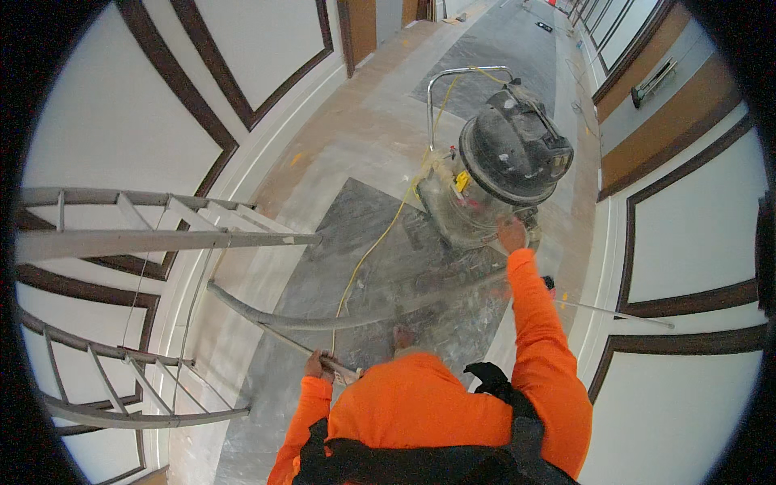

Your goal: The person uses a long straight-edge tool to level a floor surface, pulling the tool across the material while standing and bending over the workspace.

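My right hand (512, 234) reaches out to the lower side of a dusty drum vacuum cleaner (513, 149). Its fingers look closed there, but what they grip is hidden. A thick grey hose (380, 318) curves across the floor from beneath my right sleeve to the left. At lower left, the fingers of my left hand (320, 366) are wrapped round a thin pale wand (279, 334). This wand slants up toward the hose and meets or crosses it; I cannot tell which. A yellow cord (374, 244) runs from the vacuum toward me, near my left hand.
Two ladder sections (162, 240) (153, 419) jut in from the left, close to the panelled wall (121, 109). On the right, a thin rod (618, 312) points toward the wall. Dark floor covering (356, 214) lies along the corridor, and a door with a handle (653, 83) stands at far right.
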`<state>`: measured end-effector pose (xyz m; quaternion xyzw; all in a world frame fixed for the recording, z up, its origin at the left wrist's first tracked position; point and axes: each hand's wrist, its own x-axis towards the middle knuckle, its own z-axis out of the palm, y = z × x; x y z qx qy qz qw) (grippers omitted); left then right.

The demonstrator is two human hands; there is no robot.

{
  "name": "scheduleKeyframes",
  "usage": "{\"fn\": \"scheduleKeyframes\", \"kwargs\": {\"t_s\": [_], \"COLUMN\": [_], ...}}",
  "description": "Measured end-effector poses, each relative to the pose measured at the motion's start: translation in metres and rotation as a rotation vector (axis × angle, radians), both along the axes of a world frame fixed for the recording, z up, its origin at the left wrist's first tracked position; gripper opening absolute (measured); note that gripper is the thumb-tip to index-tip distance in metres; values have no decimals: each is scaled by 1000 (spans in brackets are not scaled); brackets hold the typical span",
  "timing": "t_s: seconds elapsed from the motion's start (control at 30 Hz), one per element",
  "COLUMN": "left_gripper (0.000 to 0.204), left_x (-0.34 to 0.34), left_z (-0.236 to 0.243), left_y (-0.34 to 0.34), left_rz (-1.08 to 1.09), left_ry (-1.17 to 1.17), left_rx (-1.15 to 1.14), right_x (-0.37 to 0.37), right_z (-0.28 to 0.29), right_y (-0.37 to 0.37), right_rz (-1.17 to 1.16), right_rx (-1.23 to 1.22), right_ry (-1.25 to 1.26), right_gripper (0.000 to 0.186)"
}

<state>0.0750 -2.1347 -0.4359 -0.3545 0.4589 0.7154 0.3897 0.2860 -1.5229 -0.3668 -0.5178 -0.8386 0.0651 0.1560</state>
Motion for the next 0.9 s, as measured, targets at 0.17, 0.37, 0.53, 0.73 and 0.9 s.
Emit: {"fn": "scheduleKeyframes", "kwargs": {"t_s": [0.17, 0.37, 0.53, 0.73, 0.9], "left_gripper": [31, 25, 19, 18, 17], "left_x": [3, -9, -15, -10, -1], "left_z": [21, 33, 36, 46, 26], "left_y": [2, 23, 3, -14, -27], "left_rz": [15, 131, 193, 171, 157], "left_ry": [1, -24, -44, -67, -31], "left_rx": [-76, -111, -154, -260, -250], "right_x": [1, -1, -13, -21, -3], "right_z": [97, 139, 121, 145, 127], "right_y": [135, 233, 295, 293, 328], "right_rz": [-149, -203, -117, -57, -24], "right_rx": [248, 320, 214, 122, 91], "right_ry": [222, -162, -378, -453, -329], "right_gripper": [67, 63, 66, 70, 70]}}
